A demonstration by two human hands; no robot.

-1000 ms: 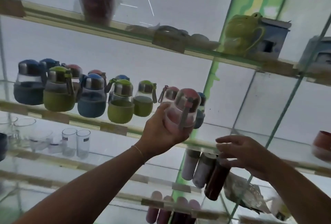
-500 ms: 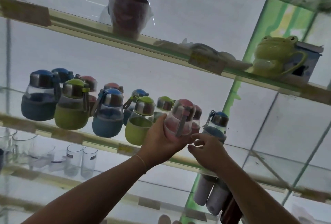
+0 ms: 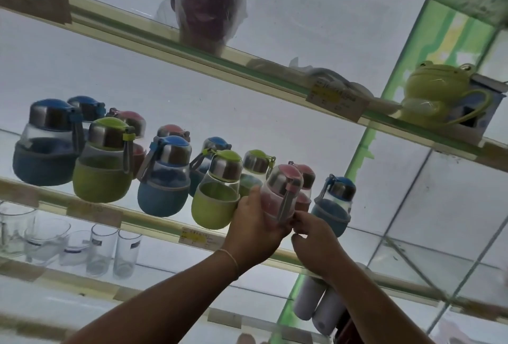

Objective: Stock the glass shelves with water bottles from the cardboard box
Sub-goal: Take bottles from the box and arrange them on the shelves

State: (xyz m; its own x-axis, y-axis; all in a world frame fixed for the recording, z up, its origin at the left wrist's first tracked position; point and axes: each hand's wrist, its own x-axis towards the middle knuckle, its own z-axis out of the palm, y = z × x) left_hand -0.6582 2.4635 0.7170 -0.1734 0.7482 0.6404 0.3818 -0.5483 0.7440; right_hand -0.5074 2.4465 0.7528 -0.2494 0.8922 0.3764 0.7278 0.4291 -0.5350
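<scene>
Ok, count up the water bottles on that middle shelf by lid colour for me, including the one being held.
Blue-lidded bottles: 5
Green-lidded bottles: 3
Pink-lidded bottles: 4, counting the one the left hand grips
Total: 12

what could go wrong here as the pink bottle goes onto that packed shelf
The pink bottle in the left hand is tilted and close to the green bottle and blue bottle; it may knock them. The right hand only touches its base near the glass shelf edge, so it could slip off.
</scene>
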